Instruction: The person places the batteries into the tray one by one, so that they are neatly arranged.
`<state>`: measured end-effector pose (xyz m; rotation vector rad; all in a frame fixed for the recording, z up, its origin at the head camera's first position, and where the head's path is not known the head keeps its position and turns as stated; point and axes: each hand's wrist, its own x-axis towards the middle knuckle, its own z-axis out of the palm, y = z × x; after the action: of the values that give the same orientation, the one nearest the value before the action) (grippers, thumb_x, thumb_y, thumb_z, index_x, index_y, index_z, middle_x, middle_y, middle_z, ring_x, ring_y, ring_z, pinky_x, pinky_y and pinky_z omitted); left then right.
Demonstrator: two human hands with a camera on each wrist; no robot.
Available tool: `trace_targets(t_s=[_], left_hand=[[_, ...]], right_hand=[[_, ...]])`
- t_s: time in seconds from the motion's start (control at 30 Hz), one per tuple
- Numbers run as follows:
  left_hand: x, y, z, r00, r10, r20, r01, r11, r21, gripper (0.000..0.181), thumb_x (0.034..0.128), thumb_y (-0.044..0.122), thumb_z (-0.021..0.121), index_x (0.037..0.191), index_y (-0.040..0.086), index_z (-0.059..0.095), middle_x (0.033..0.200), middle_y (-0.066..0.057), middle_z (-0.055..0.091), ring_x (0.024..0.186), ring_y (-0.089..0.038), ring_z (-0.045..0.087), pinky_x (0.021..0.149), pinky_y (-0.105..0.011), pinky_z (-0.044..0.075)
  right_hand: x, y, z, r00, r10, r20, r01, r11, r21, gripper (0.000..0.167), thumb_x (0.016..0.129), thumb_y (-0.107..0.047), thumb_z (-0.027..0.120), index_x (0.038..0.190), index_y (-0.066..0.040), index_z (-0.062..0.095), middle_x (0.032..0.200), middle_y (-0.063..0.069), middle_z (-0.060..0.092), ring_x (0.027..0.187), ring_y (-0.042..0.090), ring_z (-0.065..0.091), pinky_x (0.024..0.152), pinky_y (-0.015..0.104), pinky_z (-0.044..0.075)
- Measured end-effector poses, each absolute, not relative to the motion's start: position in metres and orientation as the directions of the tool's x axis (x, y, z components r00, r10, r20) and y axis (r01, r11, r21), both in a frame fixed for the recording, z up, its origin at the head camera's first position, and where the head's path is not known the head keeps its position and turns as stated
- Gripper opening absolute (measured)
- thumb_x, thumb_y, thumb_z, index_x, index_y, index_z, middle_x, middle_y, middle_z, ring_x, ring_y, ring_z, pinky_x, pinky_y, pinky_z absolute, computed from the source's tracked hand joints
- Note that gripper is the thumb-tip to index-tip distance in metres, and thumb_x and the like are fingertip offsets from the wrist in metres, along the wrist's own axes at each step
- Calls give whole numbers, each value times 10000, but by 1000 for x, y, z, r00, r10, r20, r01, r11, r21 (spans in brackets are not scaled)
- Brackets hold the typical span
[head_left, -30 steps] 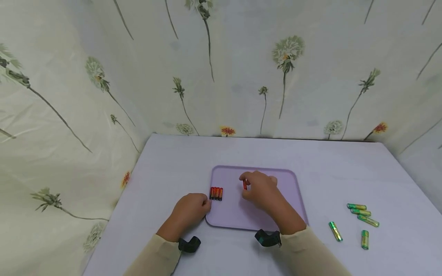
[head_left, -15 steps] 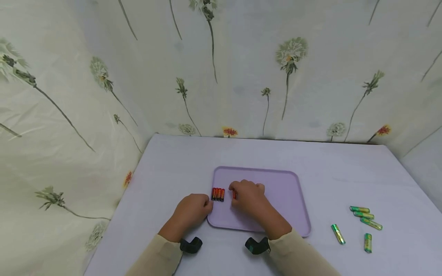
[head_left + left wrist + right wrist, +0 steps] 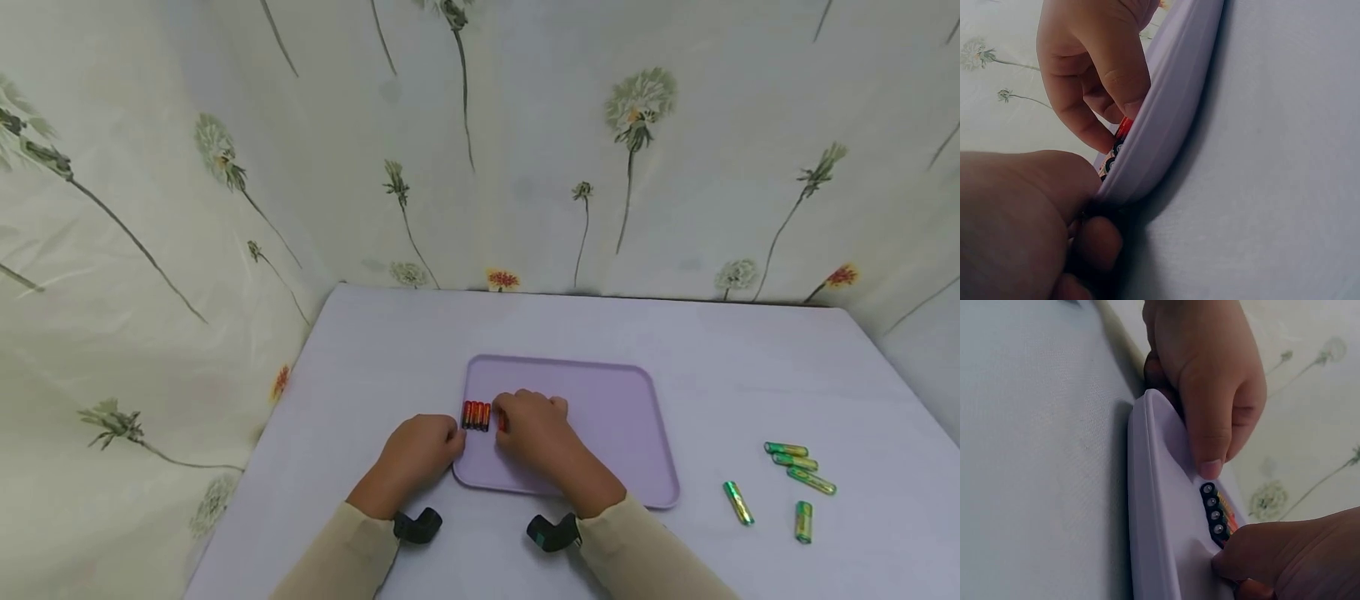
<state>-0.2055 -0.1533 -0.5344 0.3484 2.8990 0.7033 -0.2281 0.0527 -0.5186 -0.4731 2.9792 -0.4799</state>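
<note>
Several red and black batteries [image 3: 476, 416] stand in a tight row at the left side of the purple tray [image 3: 592, 433]. Just right of that row, my right hand [image 3: 540, 433] pinches another red battery [image 3: 503, 422] between thumb and fingers. My left hand [image 3: 420, 454] grips the tray's left rim, its thumb on the edge beside the row. In the right wrist view the row's battery ends [image 3: 1212, 509] lie between the left thumb and the right hand [image 3: 1272, 556]; the right fingertips are mostly hidden there.
Right of the tray, several green and gold batteries lie loose on the white table [image 3: 390, 350], one of them [image 3: 738, 502] nearest the tray and another [image 3: 803, 522] near the front. A flower-patterned cloth [image 3: 525, 108] hangs behind and at the left.
My right hand has moved left across the tray with its red battery, close to the row. The left hand has stayed at the tray's left rim.
</note>
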Motion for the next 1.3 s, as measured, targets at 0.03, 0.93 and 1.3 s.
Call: trace_targets(t_s=[0.03, 0.93, 1.3], left_hand=[[-206, -153, -534, -964, 255, -80, 191, 865, 464, 392, 1016, 313, 590, 649, 189, 532, 588, 65, 406, 564, -100, 403, 541, -287, 328], [-209, -154, -527, -960, 265, -87, 198, 867, 457, 371, 1024, 313, 588, 679, 181, 556, 604, 51, 450, 583, -118, 431, 559, -302, 345], [-204, -154, -530, -959, 260, -113, 183, 871, 455, 373, 1026, 313, 589, 679, 180, 556, 605, 46, 424, 593, -123, 424, 560, -302, 334]], right_hand=[[-228, 52, -518, -948, -317, -37, -289, 902, -320, 325, 859, -147, 745, 1179, -201, 740, 840, -61, 603, 789, 154, 548, 760, 481, 320], [-234, 45, -516, -944, -326, -57, -278, 873, -401, 448, 885, -165, 798, 1291, -183, 611, 907, -82, 643, 860, 159, 596, 830, 498, 322], [-230, 46, -520, -946, -317, -66, -260, 867, -426, 469, 885, -184, 815, 1311, -165, 621, 980, -63, 686, 926, 167, 631, 853, 514, 334]])
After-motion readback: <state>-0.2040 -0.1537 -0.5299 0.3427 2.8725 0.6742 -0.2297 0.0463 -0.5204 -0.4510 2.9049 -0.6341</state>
